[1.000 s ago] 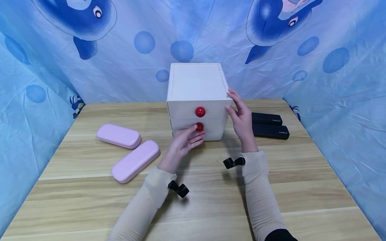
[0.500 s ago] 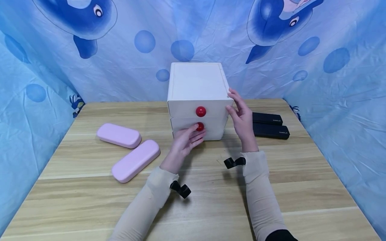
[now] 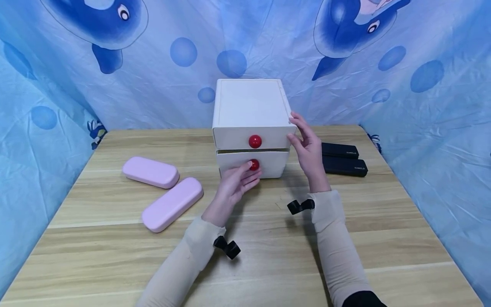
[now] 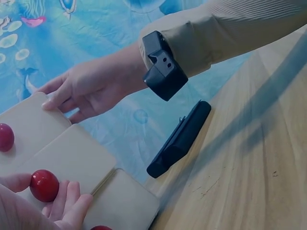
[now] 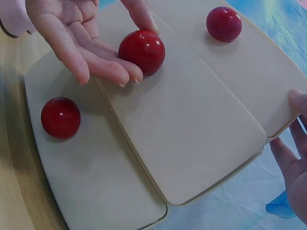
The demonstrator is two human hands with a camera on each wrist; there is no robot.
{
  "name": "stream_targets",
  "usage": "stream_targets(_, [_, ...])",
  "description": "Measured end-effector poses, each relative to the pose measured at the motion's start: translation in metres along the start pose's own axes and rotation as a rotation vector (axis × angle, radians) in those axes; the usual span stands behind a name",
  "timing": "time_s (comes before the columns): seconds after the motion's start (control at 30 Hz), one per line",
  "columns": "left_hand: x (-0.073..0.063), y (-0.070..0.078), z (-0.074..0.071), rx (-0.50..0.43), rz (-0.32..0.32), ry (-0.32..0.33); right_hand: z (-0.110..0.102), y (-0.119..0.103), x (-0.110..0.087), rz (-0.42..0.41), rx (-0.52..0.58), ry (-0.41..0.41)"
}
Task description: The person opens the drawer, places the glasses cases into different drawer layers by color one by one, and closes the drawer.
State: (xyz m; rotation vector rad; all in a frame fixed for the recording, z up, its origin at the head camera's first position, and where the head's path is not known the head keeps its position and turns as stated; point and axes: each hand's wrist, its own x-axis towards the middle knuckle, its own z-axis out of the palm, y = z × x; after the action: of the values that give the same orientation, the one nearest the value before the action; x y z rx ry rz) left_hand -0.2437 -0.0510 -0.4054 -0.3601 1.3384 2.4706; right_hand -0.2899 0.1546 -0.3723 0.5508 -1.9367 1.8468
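Observation:
A white drawer cabinet (image 3: 251, 102) stands at the back middle of the table, its fronts fitted with round red knobs. My left hand (image 3: 230, 187) pinches the middle drawer's knob (image 5: 141, 51) between thumb and fingers. That middle drawer (image 5: 192, 129) sits slightly forward, a thin dark gap showing along its top edge in the head view. At the cabinet's upper right front edge, my right hand (image 3: 308, 153) grips the corner, thumb on the front and fingers along the side. The top drawer's knob (image 5: 224, 24) and the bottom drawer's knob (image 5: 61, 118) are untouched.
Two pink oblong cases (image 3: 172, 205) lie on the wooden table (image 3: 268, 264) at the left. To the right, behind my right hand, lie two black cases (image 3: 344, 166). A blue curtain (image 3: 161, 98) with dolphins hangs round the table.
The middle drawer has come forward a little, and a gap has opened above it. My left hand keeps hold of its knob; the right hand stays on the cabinet corner.

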Motion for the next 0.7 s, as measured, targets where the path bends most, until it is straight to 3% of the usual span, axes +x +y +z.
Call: stream_targets(0.7, [-0.019, -0.006, -0.008, 0.005, -0.026, -0.075, 0.000, 0.001, 0.000, -0.002, 0.009, 0.005])
